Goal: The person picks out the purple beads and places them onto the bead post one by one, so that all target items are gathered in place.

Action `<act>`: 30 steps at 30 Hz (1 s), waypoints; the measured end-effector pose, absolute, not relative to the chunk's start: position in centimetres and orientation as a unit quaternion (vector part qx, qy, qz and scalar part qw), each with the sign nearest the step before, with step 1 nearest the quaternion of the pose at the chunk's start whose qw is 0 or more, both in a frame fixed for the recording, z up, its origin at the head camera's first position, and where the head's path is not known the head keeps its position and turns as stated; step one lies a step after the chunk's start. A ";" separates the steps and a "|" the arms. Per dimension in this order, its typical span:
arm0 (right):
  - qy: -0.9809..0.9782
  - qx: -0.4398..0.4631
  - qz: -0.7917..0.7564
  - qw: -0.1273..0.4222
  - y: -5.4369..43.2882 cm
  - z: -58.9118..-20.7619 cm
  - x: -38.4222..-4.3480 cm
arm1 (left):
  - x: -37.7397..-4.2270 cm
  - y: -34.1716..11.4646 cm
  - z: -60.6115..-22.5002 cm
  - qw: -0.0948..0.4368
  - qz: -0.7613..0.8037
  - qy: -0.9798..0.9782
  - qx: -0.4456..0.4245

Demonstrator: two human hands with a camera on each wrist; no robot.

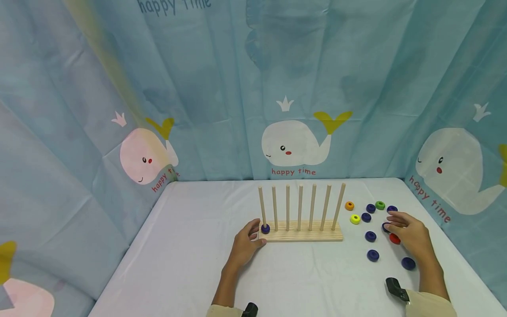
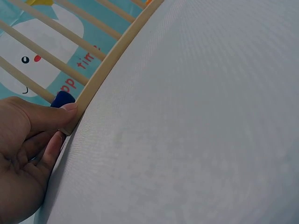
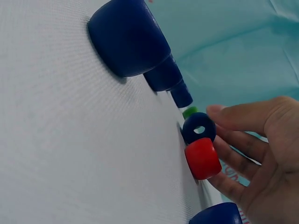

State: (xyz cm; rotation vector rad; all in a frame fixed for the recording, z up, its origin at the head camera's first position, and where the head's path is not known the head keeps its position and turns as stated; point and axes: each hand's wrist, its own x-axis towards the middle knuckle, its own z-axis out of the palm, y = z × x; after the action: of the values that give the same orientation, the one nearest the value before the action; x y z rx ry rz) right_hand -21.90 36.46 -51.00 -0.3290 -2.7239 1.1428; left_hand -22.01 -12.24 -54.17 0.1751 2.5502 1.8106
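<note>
My left hand [image 1: 244, 247] grips the left end of a wooden peg stand [image 1: 301, 237], thumb at the front edge. Several upright pegs rise from its base. One dark blue bead [image 1: 265, 229] sits at the bottom of the leftmost peg, right beside the left fingers. Over at the right, my right hand [image 1: 412, 235] pinches another blue bead [image 3: 199, 128] between thumb and fingers. That bead is tipped up, its hole facing the right wrist camera. A red bead [image 3: 203, 158] lies right by it, just under the fingers.
Several more dark blue beads [image 1: 372, 255] lie scattered on the white tablecloth [image 1: 190, 255] right of the stand. Among them are an orange bead [image 1: 349, 205], a yellow bead [image 1: 355, 219] and a green bead [image 1: 380, 205]. A blue whale-print curtain [image 1: 222, 145] surrounds the table.
</note>
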 end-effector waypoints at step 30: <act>-0.911 -0.145 0.386 -0.002 36.6 -50.1 -22.1 | -22.0 -12.3 -54.3 0.004 0.574 0.817 0.054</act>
State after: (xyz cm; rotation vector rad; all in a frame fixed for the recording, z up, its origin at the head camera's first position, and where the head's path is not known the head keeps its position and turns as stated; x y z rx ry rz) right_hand -22.14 36.60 -50.12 -0.4550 -2.8670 1.2134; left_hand -22.00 -12.31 -54.25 0.1693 2.5597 1.7996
